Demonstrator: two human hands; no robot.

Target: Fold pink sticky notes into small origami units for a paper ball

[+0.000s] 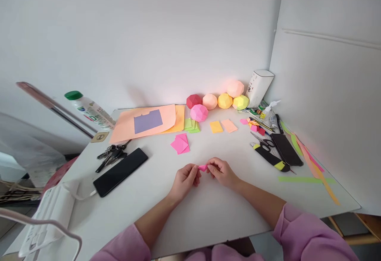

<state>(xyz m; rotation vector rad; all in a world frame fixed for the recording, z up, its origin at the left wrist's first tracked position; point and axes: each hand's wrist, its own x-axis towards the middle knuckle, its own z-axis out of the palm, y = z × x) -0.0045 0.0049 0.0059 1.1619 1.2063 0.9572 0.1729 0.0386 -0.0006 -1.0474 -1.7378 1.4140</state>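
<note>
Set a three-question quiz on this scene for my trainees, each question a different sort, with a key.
1. Multiple choice: What is held between the left hand and the right hand?
A) a key
B) a small pink piece
C) scissors
2. True or false: The bottle's cap is red.
3. Count: How many faceted balls are in view?

Key: 1. B. 2. False; the bottle's cap is green. 3. Six.
</note>
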